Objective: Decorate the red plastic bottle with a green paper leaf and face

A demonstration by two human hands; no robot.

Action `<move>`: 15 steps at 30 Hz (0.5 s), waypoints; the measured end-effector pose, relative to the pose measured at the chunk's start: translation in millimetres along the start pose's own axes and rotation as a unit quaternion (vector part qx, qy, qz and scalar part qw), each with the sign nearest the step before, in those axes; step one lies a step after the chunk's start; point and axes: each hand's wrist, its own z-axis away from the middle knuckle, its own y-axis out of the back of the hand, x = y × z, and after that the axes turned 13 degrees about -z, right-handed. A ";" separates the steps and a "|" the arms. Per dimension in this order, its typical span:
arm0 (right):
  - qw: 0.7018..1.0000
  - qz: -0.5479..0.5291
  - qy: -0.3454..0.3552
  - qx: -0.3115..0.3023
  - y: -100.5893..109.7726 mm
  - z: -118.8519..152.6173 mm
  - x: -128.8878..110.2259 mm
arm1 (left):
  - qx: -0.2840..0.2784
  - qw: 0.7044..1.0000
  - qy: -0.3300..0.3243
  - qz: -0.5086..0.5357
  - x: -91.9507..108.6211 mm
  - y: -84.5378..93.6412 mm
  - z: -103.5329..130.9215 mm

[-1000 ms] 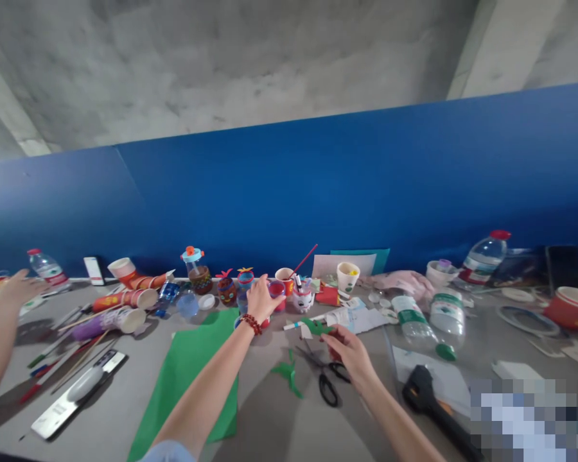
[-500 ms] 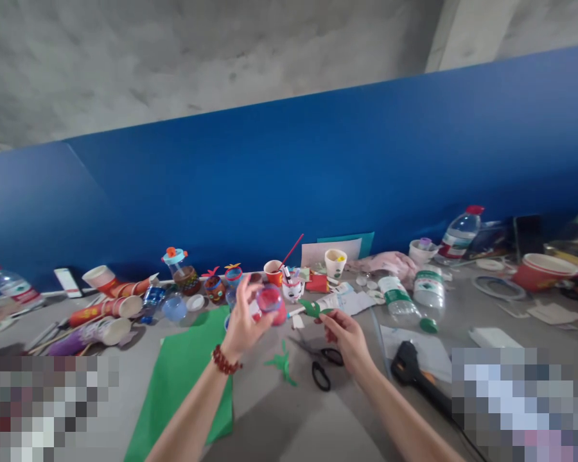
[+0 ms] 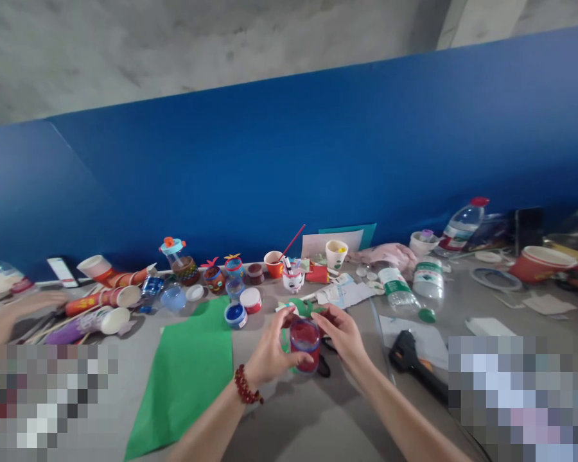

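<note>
Gripping a red cup (image 3: pixel 305 351) with a bluish rim in the left hand (image 3: pixel 272 350), with thumb and fingers curved around its wall. Pinching a green paper cutout (image 3: pixel 304 307) between thumb and fingers of the right hand (image 3: pixel 343 330), right by the cup's rim, leaving contact between the two impossible to tell. Wearing a beaded bracelet (image 3: pixel 245 385) on the left wrist.

Working above a grey tabletop (image 3: pixel 274 436), over black scissors (image 3: pixel 324 367) half hidden beneath the hands. Sharing the surface with a green sheet (image 3: pixel 187 378) to the left, a blue jar (image 3: pixel 236 314) beside a white-lidded jar (image 3: pixel 250 299), and a black glue gun (image 3: pixel 421 369) to the right. Facing a blue partition (image 3: pixel 270 160), with bare concrete (image 3: pixel 221 45) above, and near another person's hand (image 3: pixel 43 300) at far left.

Holding the cup close to the right hand now, against a reach toward the back jars one second earlier. Covering much of the scissors, fully visible then. Revealing both jars, mostly blocked before by the left hand.
</note>
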 end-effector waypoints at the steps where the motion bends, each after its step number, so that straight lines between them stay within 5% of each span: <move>1: 1.000 0.008 0.011 0.002 0.0 -0.2 -1.1 | -0.002 1.000 -0.005 -0.003 1.2 0.7 0.1; 8: 0.992 0.097 0.072 -0.040 1.2 -2.0 -8.4 | -0.001 0.999 -0.041 -0.020 -5.6 -2.3 1.7; 15: 0.996 0.046 0.048 -0.055 4.9 -1.3 -1.5 | -0.008 0.999 0.002 -0.042 -2.6 -0.4 1.5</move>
